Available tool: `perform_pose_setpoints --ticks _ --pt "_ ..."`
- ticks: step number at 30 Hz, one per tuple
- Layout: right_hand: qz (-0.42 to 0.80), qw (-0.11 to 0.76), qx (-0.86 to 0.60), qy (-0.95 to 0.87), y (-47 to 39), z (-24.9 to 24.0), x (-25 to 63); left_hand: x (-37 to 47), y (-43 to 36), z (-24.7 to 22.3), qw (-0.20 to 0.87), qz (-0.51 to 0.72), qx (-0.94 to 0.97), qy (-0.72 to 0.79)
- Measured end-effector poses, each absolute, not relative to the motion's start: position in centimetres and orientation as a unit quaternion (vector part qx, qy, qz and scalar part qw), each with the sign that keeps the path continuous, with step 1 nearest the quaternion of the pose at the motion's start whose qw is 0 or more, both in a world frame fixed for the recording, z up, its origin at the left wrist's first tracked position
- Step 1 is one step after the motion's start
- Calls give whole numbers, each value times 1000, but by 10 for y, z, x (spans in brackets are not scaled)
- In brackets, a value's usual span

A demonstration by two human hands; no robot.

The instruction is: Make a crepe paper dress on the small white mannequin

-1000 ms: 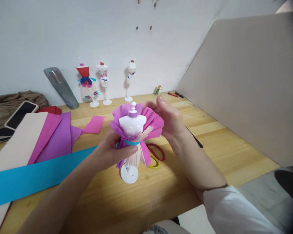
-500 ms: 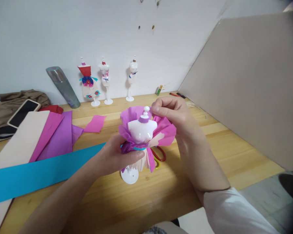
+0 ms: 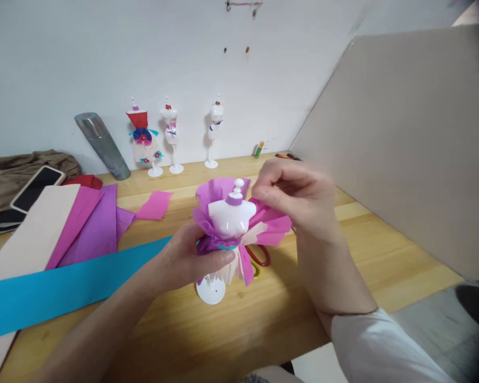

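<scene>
A small white mannequin (image 3: 230, 218) with a purple neck band leans toward me, wrapped at the waist in ruffled purple, pink and cream crepe paper (image 3: 273, 226). Around that waist my left hand (image 3: 191, 258) is closed, its thumb lying across the front over a blue band. My right hand (image 3: 293, 189) pinches the edge of the pink ruffle at the mannequin's right side; the fingertips partly hide the paper. The white round base (image 3: 211, 290) shows below. Behind the skirt, scissors with red and yellow handles (image 3: 261, 256) lie on the table, partly covered.
Blue (image 3: 83, 282), cream and purple crepe paper strips spread over the left of the table. A pink scrap (image 3: 155, 205) lies behind them. Along the wall stand a tumbler (image 3: 104, 146), a mannequin in a red top (image 3: 141, 133), and two others. A phone (image 3: 39, 189) rests on brown cloth.
My right hand has shifted slightly outward to the right, drawing the pink ruffle's edge with it. My left hand keeps its grip on the mannequin. The view has tilted slightly.
</scene>
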State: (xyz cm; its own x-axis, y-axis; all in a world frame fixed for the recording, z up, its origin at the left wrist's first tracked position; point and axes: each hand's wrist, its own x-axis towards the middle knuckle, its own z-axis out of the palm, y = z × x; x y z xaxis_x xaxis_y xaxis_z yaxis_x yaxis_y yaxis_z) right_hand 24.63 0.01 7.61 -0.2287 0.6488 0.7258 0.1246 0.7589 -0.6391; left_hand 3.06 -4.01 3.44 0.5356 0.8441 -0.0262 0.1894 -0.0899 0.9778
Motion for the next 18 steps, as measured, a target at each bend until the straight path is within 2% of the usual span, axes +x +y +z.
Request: perform_pose_setpoints --ticks 3,6,11,16,18 --pt "136 572 -186 -787 2 73 250 30 -39 34 533 303 689 386" --pt "129 564 -192 -793 5 73 249 32 -40 37 552 286 686 378" --pt "250 545 -272 -753 6 76 241 35 -45 45 580 270 682 354" --pt "379 561 -343 -651 13 74 242 35 -46 46 584 298 681 327" --pt "436 522 -348 -645 13 72 245 34 -46 44 585 305 681 319"
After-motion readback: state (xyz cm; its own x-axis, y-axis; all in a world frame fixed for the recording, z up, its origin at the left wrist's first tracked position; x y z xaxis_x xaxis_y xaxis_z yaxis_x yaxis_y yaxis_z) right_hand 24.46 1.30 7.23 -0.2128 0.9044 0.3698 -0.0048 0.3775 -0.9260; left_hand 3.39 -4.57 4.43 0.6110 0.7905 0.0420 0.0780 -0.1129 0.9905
